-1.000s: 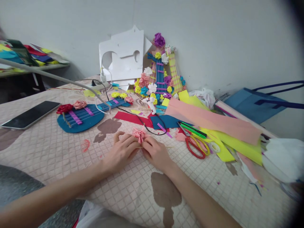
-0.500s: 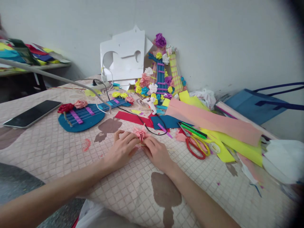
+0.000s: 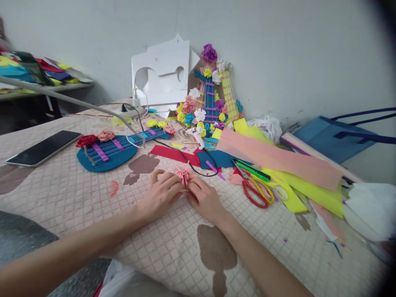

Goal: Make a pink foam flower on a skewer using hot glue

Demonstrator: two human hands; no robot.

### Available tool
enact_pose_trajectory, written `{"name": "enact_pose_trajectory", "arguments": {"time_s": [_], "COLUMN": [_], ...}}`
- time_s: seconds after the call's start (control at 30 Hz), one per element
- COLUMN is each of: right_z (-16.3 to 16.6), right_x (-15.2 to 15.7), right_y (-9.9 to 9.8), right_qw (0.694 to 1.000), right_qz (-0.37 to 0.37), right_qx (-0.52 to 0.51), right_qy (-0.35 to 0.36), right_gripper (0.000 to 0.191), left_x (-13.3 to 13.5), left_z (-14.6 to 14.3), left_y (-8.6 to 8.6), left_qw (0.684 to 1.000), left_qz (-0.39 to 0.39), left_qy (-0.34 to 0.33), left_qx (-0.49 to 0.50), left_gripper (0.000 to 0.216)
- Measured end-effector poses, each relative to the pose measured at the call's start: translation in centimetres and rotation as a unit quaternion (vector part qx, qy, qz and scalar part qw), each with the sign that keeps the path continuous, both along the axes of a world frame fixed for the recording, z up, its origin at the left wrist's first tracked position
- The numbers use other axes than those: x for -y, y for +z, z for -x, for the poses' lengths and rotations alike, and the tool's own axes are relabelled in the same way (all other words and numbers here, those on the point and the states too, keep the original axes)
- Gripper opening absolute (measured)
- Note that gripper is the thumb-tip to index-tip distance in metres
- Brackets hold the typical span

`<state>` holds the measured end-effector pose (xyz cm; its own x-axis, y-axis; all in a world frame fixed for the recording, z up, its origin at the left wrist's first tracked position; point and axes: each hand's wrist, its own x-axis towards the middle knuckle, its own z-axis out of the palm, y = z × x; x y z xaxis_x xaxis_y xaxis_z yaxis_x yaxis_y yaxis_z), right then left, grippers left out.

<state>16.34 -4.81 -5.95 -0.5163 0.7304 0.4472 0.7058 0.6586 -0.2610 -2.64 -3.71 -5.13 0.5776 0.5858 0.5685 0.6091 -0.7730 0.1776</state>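
Note:
A pink crepe paper flower (image 3: 185,174) is pinched between both hands, low over the tablecloth. My left hand (image 3: 162,190) closes on its left side with bent fingers. My right hand (image 3: 205,197) grips it from the right, thumb and fingertips close to the left ones. The fingertips partly hide the flower's base. Beyond the hands lie a red paper strip (image 3: 173,156) and a blue paper piece (image 3: 215,159). A white glue gun (image 3: 197,136) stands behind them, its black cord looping near the flower. To the left rests a blue toy guitar (image 3: 108,159) with paper flowers on it.
Red-handled scissors (image 3: 256,194), a green cutter (image 3: 253,170) and a tape roll (image 3: 280,192) lie at the right among pink paper (image 3: 275,154) and yellow paper. A phone (image 3: 45,147) lies at the left. Flower-covered guitars (image 3: 210,99) and white board (image 3: 161,78) lean on the wall.
Both hands stay in nearly the same place on the pink flower. The flower appears slightly turned, its folds facing me more. The whole view has shifted a little.

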Motion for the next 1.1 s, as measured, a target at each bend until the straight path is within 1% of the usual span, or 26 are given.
{"name": "enact_pose_trajectory", "arguments": {"time_s": [0.3, 0.57, 0.93, 1.1], "right_z": [-0.04, 0.03, -0.10, -0.03], "right_x": [-0.04, -0.07, -0.14, -0.12], "right_y": [-0.07, -0.08, -0.21, -0.20], "right_qw": [1.000, 1.000, 0.999, 0.999], "right_qz": [-0.003, -0.017, -0.039, -0.040], "right_qx": [0.006, 0.025, 0.031, 0.018], "right_qy": [-0.002, 0.005, 0.017, 0.008], "right_gripper": [0.015, 0.015, 0.017, 0.016], "left_x": [0.16, 0.12, 0.05, -0.02], "left_z": [0.04, -0.05, 0.00, 0.08], "left_y": [0.02, -0.19, 0.11, 0.10], "left_qw": [1.000, 0.999, 1.000, 1.000], "left_qz": [-0.021, -0.030, -0.007, 0.005], "left_qy": [0.005, 0.007, 0.007, 0.007], "left_qx": [-0.011, -0.011, -0.014, -0.007], "left_gripper": [0.014, 0.012, 0.012, 0.011]}}
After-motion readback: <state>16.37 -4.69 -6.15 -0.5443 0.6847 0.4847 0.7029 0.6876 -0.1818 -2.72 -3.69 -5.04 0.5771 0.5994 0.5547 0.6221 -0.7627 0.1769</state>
